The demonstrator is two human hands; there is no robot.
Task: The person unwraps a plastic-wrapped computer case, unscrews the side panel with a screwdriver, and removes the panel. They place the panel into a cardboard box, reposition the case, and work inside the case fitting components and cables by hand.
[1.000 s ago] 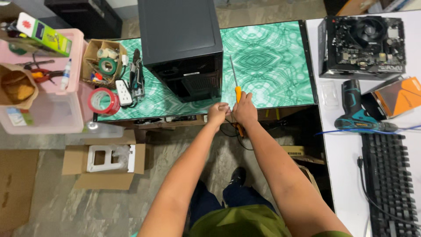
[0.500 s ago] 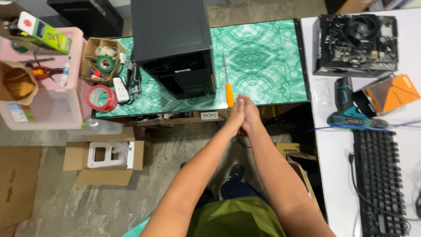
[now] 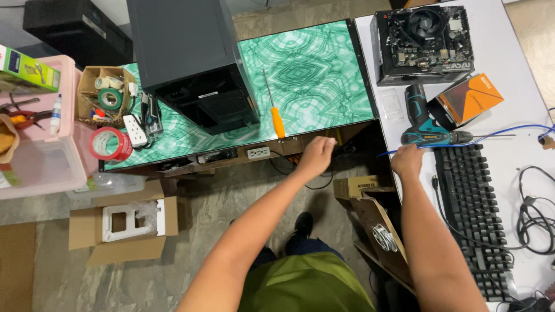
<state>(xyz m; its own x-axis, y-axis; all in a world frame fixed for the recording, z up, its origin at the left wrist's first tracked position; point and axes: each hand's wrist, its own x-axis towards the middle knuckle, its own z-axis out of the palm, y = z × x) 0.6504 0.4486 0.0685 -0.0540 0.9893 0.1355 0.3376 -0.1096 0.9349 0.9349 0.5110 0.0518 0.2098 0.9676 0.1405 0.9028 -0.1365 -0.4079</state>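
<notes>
Hands split apart since 0.5 s ago: they were together at near edge of green surface [image 3: 324, 69], now right hand [image 3: 407, 160] has gone right to near-left edge of white surface [image 3: 520, 52], fingers curled, touching blue cable [image 3: 509, 132], just near of teal drill [image 3: 425, 124]. Can't tell if it grips cable. Left hand [image 3: 317, 155] loosely curled, holding nothing, at green surface's near edge. Orange-handled screwdriver [image 3: 276, 112] lies on green surface, just far-left of left hand, right of black PC case [image 3: 191, 63]. Keyboard [image 3: 471, 202] right of right hand.
</notes>
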